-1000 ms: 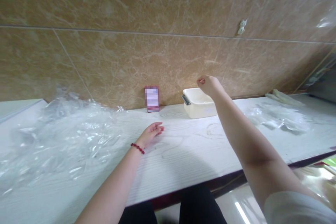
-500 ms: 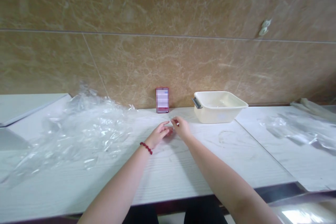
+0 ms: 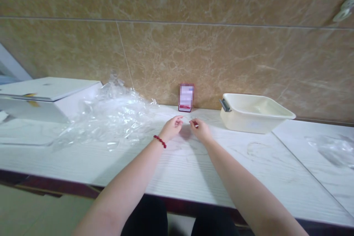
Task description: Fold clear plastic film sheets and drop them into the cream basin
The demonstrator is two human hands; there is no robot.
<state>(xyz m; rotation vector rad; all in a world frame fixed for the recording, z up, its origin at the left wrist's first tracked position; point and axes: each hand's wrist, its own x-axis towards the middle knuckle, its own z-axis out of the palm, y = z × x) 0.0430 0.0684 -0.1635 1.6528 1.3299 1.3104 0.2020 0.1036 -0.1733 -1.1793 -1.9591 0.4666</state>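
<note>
Over the middle of the white wood-grain table, my left hand (image 3: 172, 127) is held with its index finger reaching out and the other fingers loosely bent. I see nothing in it. A dark red bead bracelet (image 3: 160, 141) circles that wrist. Just to its right, my right hand (image 3: 201, 129) has thumb and fingertips drawn together in a pinch. A tiny pale spot shows at those fingers, too small to name. A narrow gap lies between the two hands. Beyond them a phone (image 3: 186, 97) in a red case leans upright against the wall, its screen lit and blurred.
A cream plastic tub (image 3: 249, 121) with a grey handle clip stands to the right. Crumpled clear plastic film (image 3: 110, 112) lies on the left, against a white box (image 3: 79, 99). More clear plastic (image 3: 336, 149) is at the far right. Brown marbled wall tiles (image 3: 171, 51) rise behind the table (image 3: 193, 177).
My view has swung left, bringing more of the white box into sight. My hands have drawn slightly apart, where the fingertips were almost meeting before.
</note>
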